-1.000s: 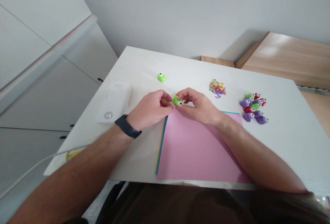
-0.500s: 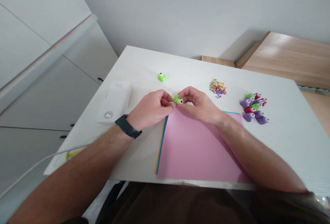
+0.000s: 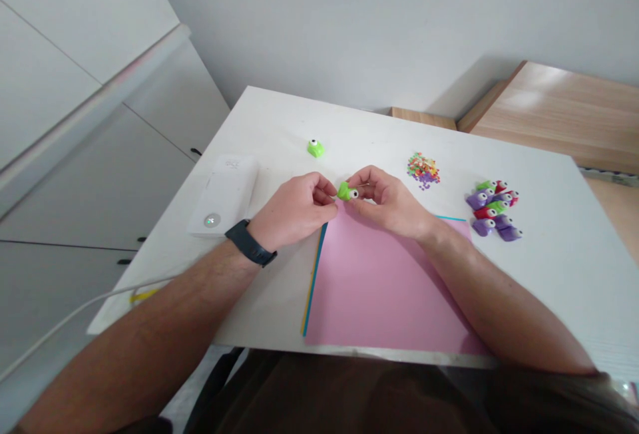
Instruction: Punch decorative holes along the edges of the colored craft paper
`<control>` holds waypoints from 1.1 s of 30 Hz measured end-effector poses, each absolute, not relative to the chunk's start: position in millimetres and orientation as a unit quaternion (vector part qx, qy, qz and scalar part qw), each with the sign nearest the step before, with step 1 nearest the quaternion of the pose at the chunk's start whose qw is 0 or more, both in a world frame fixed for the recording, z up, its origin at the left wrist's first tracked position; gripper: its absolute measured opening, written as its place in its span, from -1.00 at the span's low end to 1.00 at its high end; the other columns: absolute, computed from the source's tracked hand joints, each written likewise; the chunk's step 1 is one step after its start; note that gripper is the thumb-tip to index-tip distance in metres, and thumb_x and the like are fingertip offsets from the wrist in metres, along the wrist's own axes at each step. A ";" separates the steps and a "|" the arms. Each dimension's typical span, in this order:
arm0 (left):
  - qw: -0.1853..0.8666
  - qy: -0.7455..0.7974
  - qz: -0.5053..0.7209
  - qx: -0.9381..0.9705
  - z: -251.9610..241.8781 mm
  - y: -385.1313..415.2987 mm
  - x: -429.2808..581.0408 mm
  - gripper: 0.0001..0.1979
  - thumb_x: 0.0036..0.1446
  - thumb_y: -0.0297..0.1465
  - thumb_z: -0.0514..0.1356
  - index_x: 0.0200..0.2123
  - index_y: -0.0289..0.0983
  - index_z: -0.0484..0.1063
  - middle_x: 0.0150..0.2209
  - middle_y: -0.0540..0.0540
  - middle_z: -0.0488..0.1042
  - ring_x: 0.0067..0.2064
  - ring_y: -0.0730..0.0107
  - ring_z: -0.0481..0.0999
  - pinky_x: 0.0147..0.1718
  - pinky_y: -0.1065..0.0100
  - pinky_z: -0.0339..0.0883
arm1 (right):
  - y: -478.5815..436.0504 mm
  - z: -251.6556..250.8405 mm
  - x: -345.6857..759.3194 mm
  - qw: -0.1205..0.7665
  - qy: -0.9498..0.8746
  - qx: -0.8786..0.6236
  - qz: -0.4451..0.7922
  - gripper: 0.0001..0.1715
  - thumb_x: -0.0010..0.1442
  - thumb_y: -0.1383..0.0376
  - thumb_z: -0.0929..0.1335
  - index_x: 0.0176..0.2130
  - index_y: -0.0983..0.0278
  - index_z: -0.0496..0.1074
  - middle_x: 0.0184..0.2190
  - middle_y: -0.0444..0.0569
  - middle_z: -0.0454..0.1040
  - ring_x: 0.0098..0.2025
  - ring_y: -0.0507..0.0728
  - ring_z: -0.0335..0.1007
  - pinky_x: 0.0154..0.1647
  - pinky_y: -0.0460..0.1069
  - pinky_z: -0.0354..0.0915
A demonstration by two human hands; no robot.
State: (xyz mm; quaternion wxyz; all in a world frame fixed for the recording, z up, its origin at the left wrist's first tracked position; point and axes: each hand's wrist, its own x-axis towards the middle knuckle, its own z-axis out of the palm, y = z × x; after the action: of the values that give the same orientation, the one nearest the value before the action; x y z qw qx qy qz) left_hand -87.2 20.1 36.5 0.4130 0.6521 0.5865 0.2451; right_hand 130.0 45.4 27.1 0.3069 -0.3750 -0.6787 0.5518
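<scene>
My right hand grips a small green craft paper punch between thumb and fingers; its round white top with a dark star mark faces up and right. The punch sits at the upper left corner of a pink paper sheet. On the other side of it, my left hand has thumb and forefinger closed on that corner of the sheet. The fingertips partly cover the paper there. Blue and yellow sheets show along the left edge beneath the pink one.
Beyond my hands stands another green punch. Colourful paper cut-outs lie in a small heap, with a cluster of purple, red and green punches to the right. A white device with a cable rests left on the white table.
The green punch has turned slightly in my right hand, its white top shifting a little to the right. My left hand stays at the paper corner.
</scene>
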 end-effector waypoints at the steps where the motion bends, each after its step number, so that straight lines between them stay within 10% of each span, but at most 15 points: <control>1: 0.413 0.587 0.245 0.652 36.6 20.2 -87.3 -0.77 0.04 -0.31 0.28 -0.19 -0.18 0.45 -0.28 0.00 0.62 -0.27 0.26 0.62 -0.31 0.27 0.44 | 45.4 27.6 130.0 0.305 -0.674 -0.377 0.557 -0.63 0.22 0.11 0.49 -0.08 0.20 0.38 -0.19 -0.07 0.51 -0.28 0.04 0.39 -0.35 -0.04 0.30; 18: 0.415 0.584 0.250 0.651 36.9 20.0 -87.0 -0.76 0.05 -0.32 0.28 -0.17 -0.19 0.46 -0.28 0.00 0.63 -0.27 0.27 0.63 -0.31 0.28 0.44 | 47.9 22.0 131.7 0.290 -0.666 -0.391 0.565 -0.60 0.27 0.05 0.46 -0.04 0.20 0.34 -0.43 -0.20 0.40 -0.47 -0.02 0.20 -0.50 -0.08 0.12; 33: 0.416 0.584 0.256 0.649 36.2 20.3 -88.1 -0.76 0.06 -0.33 0.29 -0.16 -0.18 0.46 -0.27 0.02 0.64 -0.26 0.28 0.64 -0.30 0.28 0.44 | 46.0 27.5 131.7 0.284 -0.683 -0.383 0.553 -0.67 0.25 0.16 0.48 -0.07 0.20 0.38 -0.25 -0.09 0.53 -0.29 0.05 0.43 -0.36 -0.03 0.26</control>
State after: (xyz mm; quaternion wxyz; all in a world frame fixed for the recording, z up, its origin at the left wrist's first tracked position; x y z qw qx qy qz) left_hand -88.1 20.3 36.2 0.4160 0.6489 0.5835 0.2558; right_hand 131.7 46.0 27.5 0.2843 -0.3831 -0.6834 0.5526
